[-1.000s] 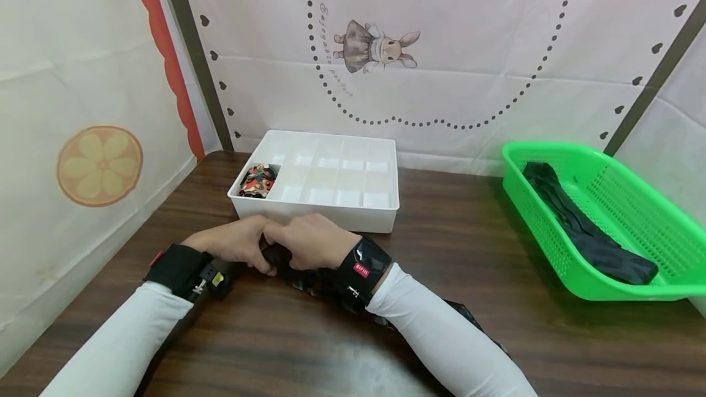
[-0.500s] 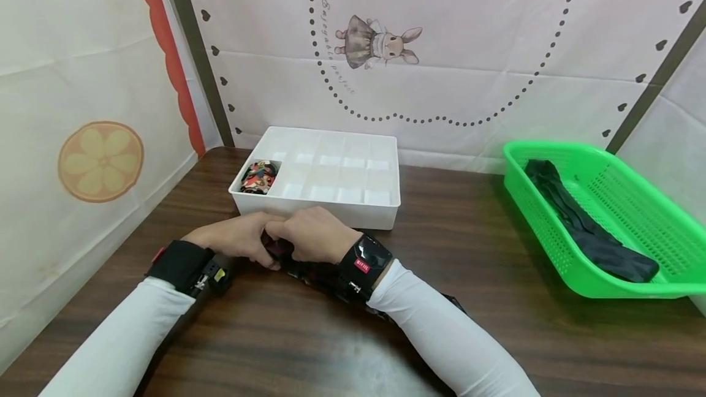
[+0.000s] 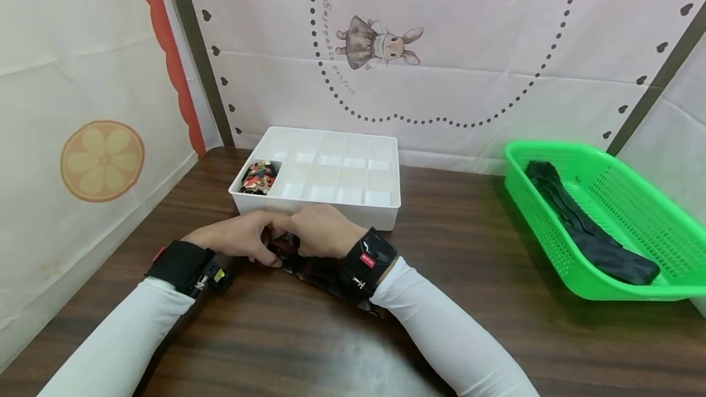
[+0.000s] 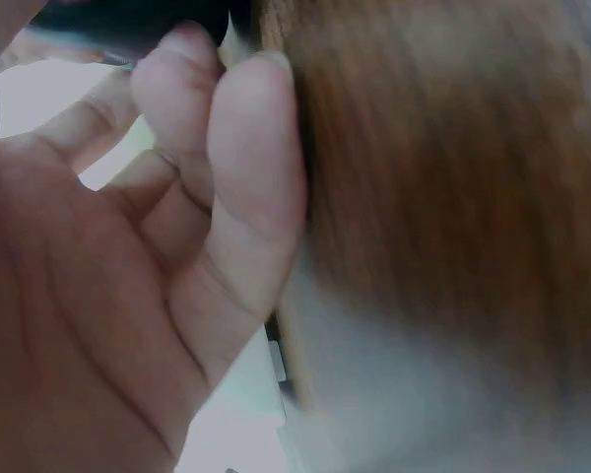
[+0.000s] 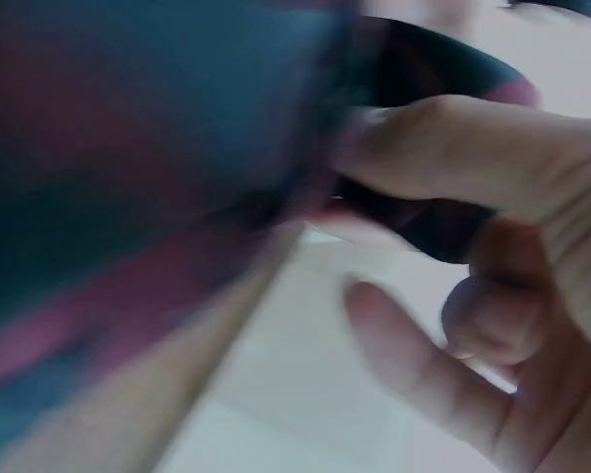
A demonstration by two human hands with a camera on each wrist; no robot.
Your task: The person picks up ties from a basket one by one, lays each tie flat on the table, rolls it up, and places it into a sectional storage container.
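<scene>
Near the front edge of the desk [image 3: 496, 244], left of its middle, the two hands meet over a dark patterned cloth [image 3: 309, 268] with maroon patches. The left hand [image 3: 237, 244] has its fingers curled onto the near end of the cloth, and the left wrist view shows those fingertips [image 4: 192, 69] bunched against a dark edge. The right hand [image 3: 320, 234] presses against the left one, knuckles up; in the right wrist view its thumb and fingers [image 5: 453, 158] pinch a fold of the same dark and maroon fabric. The rest of the cloth lies flat on the desk, running back under the right forearm towards the person. Both arms wear white sleeves and black wrist straps.

Just behind the hands, towards the back edge of the desk, stands a white divided tray [image 3: 386, 213]. Its front left compartment holds a rolled piece of red, black and cream fabric [image 3: 258, 177]; the other compartments show only their white floors. Well apart, at the right edge of the desk, sits a green plastic basket [image 3: 537, 225] with a long black garment [image 3: 584, 231] lying along its floor. Printed backdrop sheets rise behind the desk, one with a rabbit drawing [image 3: 380, 45], one on the left with an orange slice [image 3: 102, 161].
</scene>
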